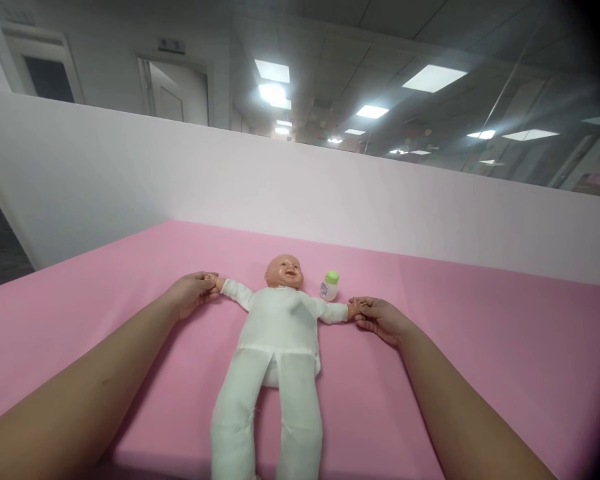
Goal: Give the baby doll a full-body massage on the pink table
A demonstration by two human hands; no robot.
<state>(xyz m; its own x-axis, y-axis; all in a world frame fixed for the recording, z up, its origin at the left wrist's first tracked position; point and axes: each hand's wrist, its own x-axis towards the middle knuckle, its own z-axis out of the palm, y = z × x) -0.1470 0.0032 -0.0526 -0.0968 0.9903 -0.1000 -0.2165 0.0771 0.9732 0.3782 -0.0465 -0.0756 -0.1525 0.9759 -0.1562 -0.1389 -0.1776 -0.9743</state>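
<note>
Item: two-handed hold on a baby doll, arms spread.

Fingers, left hand [194,293]: curled shut around the doll's small hand at the end of its sleeve, at about 9 o'clock from the doll's chest. Thumb and fingertips pinch; the palm faces inward.

Fingers, right hand [380,318]: likewise closed on the doll's other hand, at about 3 o'clock from the chest. The grip looks light, fingertips only.

Held object: baby doll [277,340], lying face up on the pink mat [480,347], head toward 12 o'clock, legs toward 6 o'clock and reaching the near edge. White one-piece suit; both arms drawn straight out to the sides.

Nearby: small bottle [330,285] with green cap, upright, at about 1 o'clock from the doll's head, just beside the doll's shoulder and close to the right hand, not touching either.

Surround: pale partition wall [300,180] along the mat's far edge at 12 o'clock.

Handling note (judgement): the stretch is best done evenly, both sides together, gripping at the doll's hands rather than the loose sleeve cloth, with the torso flat on the mat. The right wrist should stay clear of the bottle, which would tip easily.
</note>
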